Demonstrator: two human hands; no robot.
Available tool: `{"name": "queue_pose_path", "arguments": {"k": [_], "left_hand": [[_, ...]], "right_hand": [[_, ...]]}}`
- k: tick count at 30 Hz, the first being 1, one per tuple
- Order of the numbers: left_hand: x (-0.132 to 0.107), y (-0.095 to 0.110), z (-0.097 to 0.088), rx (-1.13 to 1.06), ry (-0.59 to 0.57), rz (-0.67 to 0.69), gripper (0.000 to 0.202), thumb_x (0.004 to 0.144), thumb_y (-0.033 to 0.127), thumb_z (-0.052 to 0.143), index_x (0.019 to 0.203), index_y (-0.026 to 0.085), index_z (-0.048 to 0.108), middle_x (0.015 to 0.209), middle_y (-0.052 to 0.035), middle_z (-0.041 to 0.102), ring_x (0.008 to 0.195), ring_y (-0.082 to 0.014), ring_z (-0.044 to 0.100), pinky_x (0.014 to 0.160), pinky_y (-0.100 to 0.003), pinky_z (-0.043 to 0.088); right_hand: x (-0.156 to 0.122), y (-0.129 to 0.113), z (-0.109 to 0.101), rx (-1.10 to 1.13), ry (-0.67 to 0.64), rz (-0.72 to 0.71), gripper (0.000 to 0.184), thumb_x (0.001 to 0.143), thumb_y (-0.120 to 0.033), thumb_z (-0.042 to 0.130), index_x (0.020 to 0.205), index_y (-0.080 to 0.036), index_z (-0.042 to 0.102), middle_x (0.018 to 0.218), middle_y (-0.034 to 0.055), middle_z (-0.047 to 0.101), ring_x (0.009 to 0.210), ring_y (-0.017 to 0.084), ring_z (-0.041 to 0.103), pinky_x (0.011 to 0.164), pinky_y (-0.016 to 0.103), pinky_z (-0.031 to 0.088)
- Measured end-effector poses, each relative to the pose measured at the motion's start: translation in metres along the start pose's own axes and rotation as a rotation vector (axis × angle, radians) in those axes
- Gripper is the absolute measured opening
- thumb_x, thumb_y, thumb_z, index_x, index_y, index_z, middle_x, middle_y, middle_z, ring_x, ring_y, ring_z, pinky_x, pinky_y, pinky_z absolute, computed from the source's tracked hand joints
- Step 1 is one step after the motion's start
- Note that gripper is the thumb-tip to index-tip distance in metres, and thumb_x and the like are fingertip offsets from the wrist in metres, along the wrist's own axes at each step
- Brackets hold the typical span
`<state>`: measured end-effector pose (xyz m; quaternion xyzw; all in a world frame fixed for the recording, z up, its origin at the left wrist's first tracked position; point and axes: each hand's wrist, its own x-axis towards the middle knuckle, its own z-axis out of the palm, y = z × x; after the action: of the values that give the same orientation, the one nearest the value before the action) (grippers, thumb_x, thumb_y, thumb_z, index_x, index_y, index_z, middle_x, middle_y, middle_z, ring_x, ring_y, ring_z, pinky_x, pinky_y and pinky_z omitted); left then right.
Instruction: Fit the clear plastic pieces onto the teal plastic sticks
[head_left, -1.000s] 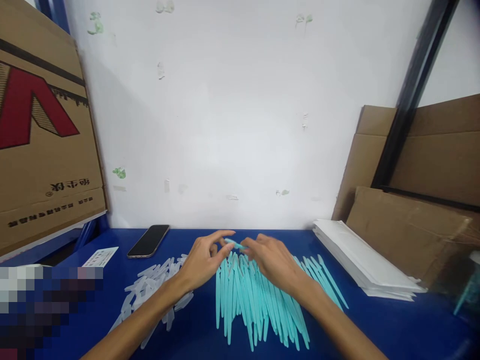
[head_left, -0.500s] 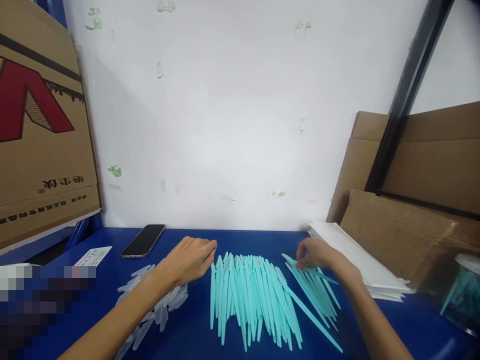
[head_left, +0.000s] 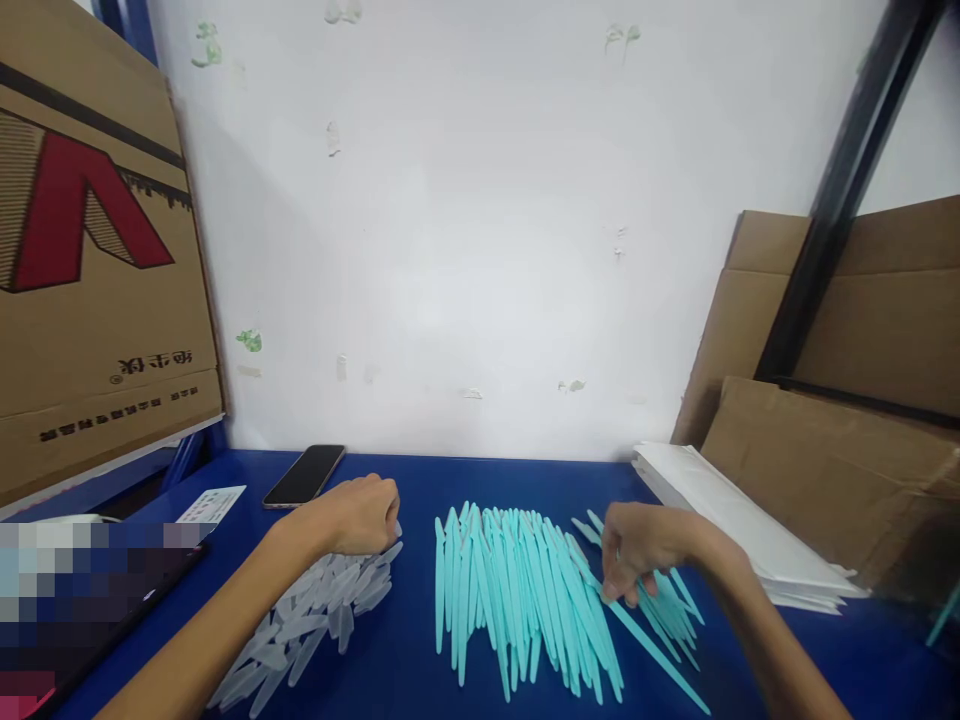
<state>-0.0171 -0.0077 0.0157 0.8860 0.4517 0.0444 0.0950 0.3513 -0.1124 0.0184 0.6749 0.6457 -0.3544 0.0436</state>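
Note:
A fan of several thin teal plastic sticks (head_left: 510,590) lies on the blue table (head_left: 420,660). A smaller group of teal sticks (head_left: 671,610) lies to its right. My right hand (head_left: 645,550) rests on that smaller group with fingers curled down, pinching at one stick. My left hand (head_left: 352,518) sits with fingers curled on top of a pile of several clear plastic caps (head_left: 315,615) at the left. What the left fingers hold is hidden.
A black phone (head_left: 304,476) lies at the back left beside a white card (head_left: 211,503). A large cardboard box (head_left: 90,280) leans at the left. White flat bags (head_left: 742,530) and cardboard sheets (head_left: 847,420) sit at the right.
My hands parted from the middle, where they held one teal piece together. The left went to the clear cap pile; the right moved to the smaller teal group and lowered onto it.

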Motion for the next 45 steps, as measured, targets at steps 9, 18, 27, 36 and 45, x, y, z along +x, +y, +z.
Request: {"name": "queue_pose_path", "arguments": {"k": [9, 18, 27, 36, 45], "left_hand": [[0.0, 0.005, 0.001, -0.01, -0.099, -0.001, 0.012, 0.065, 0.035, 0.069, 0.065, 0.023, 0.067, 0.068, -0.0049, 0.072, 0.06, -0.0242, 0.065, 0.049, -0.03, 0.038], [0.004, 0.004, 0.013, 0.039, -0.015, 0.065, 0.009, 0.072, 0.027, 0.057, 0.07, 0.022, 0.064, 0.075, -0.0058, 0.07, 0.062, -0.0223, 0.061, 0.053, -0.03, 0.034], [0.007, 0.029, 0.009, 0.003, 0.228, 0.193, 0.013, 0.088, 0.025, 0.043, 0.084, 0.022, 0.055, 0.076, -0.0014, 0.064, 0.061, -0.0175, 0.054, 0.054, -0.028, 0.029], [0.009, 0.05, 0.026, -0.487, 0.359, 0.206, 0.023, 0.096, 0.04, 0.046, 0.087, 0.022, 0.056, 0.074, 0.0002, 0.064, 0.061, -0.0156, 0.058, 0.057, -0.026, 0.039], [0.016, 0.054, 0.027, -1.2, 0.292, 0.232, 0.027, 0.09, 0.044, 0.058, 0.087, 0.018, 0.049, 0.084, -0.0038, 0.065, 0.059, -0.0175, 0.068, 0.037, -0.019, 0.036]], "right_hand": [[-0.004, 0.002, -0.003, 0.028, 0.105, -0.046, 0.016, 0.07, -0.034, 0.069, 0.071, -0.018, 0.066, 0.069, 0.0012, 0.071, 0.056, 0.014, 0.061, 0.046, 0.02, 0.035], [-0.011, -0.001, -0.016, 0.299, 0.422, -0.188, 0.023, 0.084, -0.039, 0.061, 0.081, -0.021, 0.047, 0.071, 0.0019, 0.07, 0.064, 0.016, 0.067, 0.052, 0.021, 0.043], [0.0, -0.036, 0.001, 0.166, 0.682, -0.398, 0.038, 0.097, -0.052, 0.039, 0.103, -0.022, 0.061, 0.071, -0.0023, 0.062, 0.045, 0.01, 0.053, 0.048, 0.023, 0.04], [0.031, -0.074, 0.047, -0.222, 0.843, -0.682, 0.032, 0.104, -0.038, 0.036, 0.111, -0.026, 0.065, 0.086, -0.0002, 0.072, 0.068, 0.015, 0.064, 0.062, 0.025, 0.039], [0.034, -0.077, 0.055, -0.224, 0.958, -0.682, 0.032, 0.105, -0.038, 0.034, 0.109, -0.025, 0.063, 0.078, -0.0018, 0.07, 0.058, 0.012, 0.059, 0.056, 0.025, 0.033]]}}
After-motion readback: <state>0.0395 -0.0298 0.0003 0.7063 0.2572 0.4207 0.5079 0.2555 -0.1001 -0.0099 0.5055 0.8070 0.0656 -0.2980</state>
